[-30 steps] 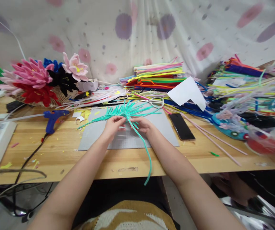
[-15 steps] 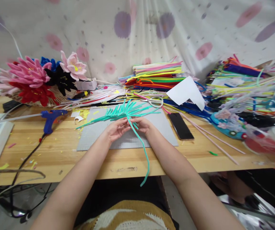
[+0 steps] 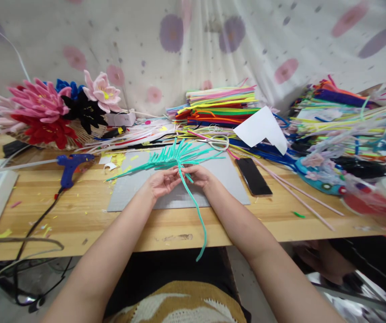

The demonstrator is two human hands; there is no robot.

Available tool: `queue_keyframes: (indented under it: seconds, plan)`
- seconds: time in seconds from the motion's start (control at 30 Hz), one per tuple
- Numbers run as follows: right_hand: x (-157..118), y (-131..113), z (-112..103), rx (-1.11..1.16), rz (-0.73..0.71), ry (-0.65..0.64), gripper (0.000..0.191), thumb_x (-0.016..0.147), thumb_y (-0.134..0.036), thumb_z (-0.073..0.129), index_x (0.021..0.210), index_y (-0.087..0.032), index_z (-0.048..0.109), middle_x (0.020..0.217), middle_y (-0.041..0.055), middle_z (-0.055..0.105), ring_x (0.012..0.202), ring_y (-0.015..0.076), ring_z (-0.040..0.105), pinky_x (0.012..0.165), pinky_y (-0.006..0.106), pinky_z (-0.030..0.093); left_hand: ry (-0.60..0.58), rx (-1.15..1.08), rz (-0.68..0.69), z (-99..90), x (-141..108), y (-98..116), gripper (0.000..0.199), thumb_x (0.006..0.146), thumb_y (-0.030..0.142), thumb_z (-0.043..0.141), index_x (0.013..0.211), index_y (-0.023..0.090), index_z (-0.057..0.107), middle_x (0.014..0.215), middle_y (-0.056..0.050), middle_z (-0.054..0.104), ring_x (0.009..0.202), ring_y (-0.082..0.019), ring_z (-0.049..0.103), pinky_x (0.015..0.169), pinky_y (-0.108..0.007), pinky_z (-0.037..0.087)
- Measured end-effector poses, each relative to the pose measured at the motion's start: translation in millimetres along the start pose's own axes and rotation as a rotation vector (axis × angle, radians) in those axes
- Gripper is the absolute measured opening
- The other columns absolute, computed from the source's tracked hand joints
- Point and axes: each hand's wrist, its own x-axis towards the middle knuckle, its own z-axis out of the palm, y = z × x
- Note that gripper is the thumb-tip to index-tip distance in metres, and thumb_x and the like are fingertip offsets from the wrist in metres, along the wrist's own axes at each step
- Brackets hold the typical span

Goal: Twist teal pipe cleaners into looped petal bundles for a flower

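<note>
Fingers of my left hand (image 3: 165,181) and my right hand (image 3: 197,175) pinch the near end of a teal pipe cleaner (image 3: 197,211), whose long tail curves down past the table's front edge. Just beyond my fingertips a fan of short teal pipe cleaners (image 3: 169,155) spreads out, joined or touching at the point where I grip; which of the two cannot be made out. Beneath both hands lies a grey mat (image 3: 135,195). Scissors with pale handles (image 3: 219,143) rest behind the fan.
A blue glue gun (image 3: 70,168) with its cord lies at left, near pipe-cleaner flowers (image 3: 41,105). To the right are a phone (image 3: 253,176), white paper (image 3: 262,132) and pink stems (image 3: 300,199). Bundles of coloured pipe cleaners (image 3: 223,105) line the back. A seated person's leg (image 3: 327,260) shows lower right.
The hanging teal tail has swung slightly to the left. Both hands stay in nearly the same place, with small finger shifts at the grip.
</note>
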Motion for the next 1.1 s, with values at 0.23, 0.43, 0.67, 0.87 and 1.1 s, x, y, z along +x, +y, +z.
queue_keyframes:
  seconds: [0.23,0.43,0.67,0.87,1.1]
  plan:
    - [-2.4,-2.6,3.8,-0.025,0.032,-0.030,0.010,0.063,-0.009,0.065,0.071,-0.012,0.058,0.056,-0.0017,0.058,0.048,0.0058,0.052,0.048,0.016,0.045,-0.083,0.070,-0.104,-4.2,-0.8,4.3,0.015,0.075,0.001,0.049,0.081,0.012,0.057,0.069,-0.005,0.067,0.063,-0.013,0.066,0.053,-0.020,0.054]
    - [-0.4,-0.2,3.8,-0.038,0.058,0.000,0.013,0.059,-0.009,0.067,0.070,-0.011,0.060,0.056,-0.0007,0.059,0.049,0.0069,0.053,0.048,0.017,0.045,-0.064,0.205,-0.090,-3.7,-1.3,7.9,0.014,0.073,0.002,0.051,0.080,0.011,0.059,0.065,-0.006,0.066,0.061,-0.014,0.066,0.054,-0.021,0.054]
    - [4.3,5.1,11.9,-0.201,-0.189,0.059,0.019,0.057,-0.022,0.073,0.068,-0.013,0.061,0.059,-0.0013,0.060,0.053,0.0073,0.053,0.052,0.020,0.044,0.159,0.427,0.297,-1.9,-5.0,4.3,0.017,0.064,0.014,0.065,0.079,0.014,0.057,0.063,-0.004,0.066,0.058,-0.015,0.064,0.055,-0.026,0.052]
    - [3.7,7.3,18.7,-0.332,-0.365,0.161,0.027,0.054,-0.026,0.073,0.071,-0.016,0.055,0.062,-0.0037,0.058,0.056,0.0079,0.053,0.054,0.021,0.042,0.233,0.649,0.545,-4.0,-4.9,-4.4,0.023,0.056,0.029,0.072,0.071,0.013,0.064,0.063,-0.003,0.065,0.057,-0.013,0.060,0.049,-0.023,0.048]
    - [3.3,6.2,22.6,-0.481,-0.401,0.179,0.031,0.055,-0.017,0.067,0.079,-0.020,0.048,0.068,-0.0053,0.057,0.063,0.0095,0.057,0.059,0.022,0.045,0.271,0.688,0.575,-7.9,-2.9,-2.8,0.021,0.055,0.031,0.072,0.063,0.014,0.061,0.058,0.000,0.060,0.048,-0.011,0.054,0.047,-0.024,0.047]
